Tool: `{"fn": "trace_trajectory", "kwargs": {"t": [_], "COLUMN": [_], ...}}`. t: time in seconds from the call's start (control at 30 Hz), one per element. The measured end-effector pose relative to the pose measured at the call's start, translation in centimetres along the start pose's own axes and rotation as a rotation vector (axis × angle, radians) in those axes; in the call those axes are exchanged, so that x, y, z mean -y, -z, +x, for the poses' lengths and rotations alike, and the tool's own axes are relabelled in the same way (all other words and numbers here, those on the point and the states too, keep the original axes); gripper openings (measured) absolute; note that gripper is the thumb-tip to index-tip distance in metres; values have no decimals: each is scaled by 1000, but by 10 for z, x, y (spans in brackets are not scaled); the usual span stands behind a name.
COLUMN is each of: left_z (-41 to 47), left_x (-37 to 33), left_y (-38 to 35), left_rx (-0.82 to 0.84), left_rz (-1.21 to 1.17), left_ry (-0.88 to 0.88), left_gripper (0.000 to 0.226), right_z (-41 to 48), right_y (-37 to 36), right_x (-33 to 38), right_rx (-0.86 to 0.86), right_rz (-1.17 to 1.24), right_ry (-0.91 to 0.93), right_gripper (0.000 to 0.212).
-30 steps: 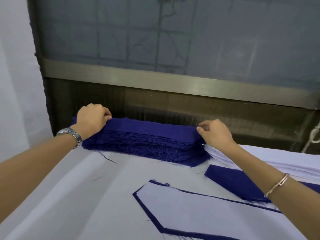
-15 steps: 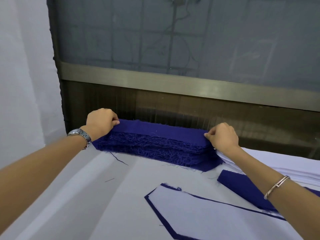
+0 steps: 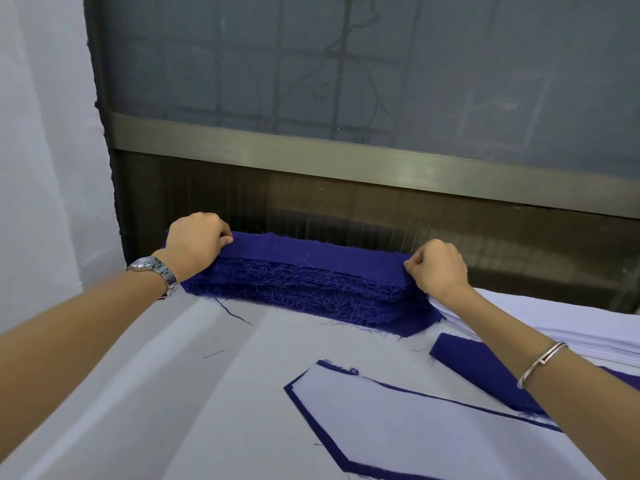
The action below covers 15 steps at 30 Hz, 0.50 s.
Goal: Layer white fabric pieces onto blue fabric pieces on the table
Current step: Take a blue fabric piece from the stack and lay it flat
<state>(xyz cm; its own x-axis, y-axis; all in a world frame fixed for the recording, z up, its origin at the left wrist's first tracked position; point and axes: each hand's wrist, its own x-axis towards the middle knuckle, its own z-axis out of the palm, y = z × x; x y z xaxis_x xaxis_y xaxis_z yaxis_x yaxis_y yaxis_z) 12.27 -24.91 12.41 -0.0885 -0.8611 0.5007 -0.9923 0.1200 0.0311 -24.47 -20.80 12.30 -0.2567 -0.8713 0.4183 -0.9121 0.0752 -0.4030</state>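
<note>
A thick stack of blue fabric pieces (image 3: 311,285) with frayed edges lies at the far edge of the table. My left hand (image 3: 195,240) pinches the left end of the top blue piece (image 3: 318,254). My right hand (image 3: 438,268) pinches its right end. A stack of white fabric pieces (image 3: 571,327) sits to the right, partly under my right forearm. Nearer to me, a white piece (image 3: 398,420) lies on a blue piece whose border (image 3: 294,396) shows around it. Another single blue piece (image 3: 478,365) lies beside it.
The table is covered with a white cloth (image 3: 156,393). A dark wall panel with a metal rail (image 3: 346,161) stands right behind the blue stack. Loose blue threads (image 3: 232,311) lie on the cloth.
Both hands stay at the ends of the top blue piece. The view has shifted a little, so the stack sits lower and further right in the frame.
</note>
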Motion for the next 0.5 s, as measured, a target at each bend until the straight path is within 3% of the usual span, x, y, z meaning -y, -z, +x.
{"fn": "trace_trajectory", "kwargs": {"t": [0.3,0.5], "left_z": [1,2], "left_x": [3,3], "left_y": [-1,-2], "left_rx": [-7,8], "left_rz": [0,4], "left_ry": [-22,-28], "left_gripper": [24,25], "right_z": [6,21], "right_y": [0,11], "right_x": [-4,-4], "right_rx": [65,82], "right_rz": [-5,229], "right_ry": [16,-84], "right_gripper": [33,50]}}
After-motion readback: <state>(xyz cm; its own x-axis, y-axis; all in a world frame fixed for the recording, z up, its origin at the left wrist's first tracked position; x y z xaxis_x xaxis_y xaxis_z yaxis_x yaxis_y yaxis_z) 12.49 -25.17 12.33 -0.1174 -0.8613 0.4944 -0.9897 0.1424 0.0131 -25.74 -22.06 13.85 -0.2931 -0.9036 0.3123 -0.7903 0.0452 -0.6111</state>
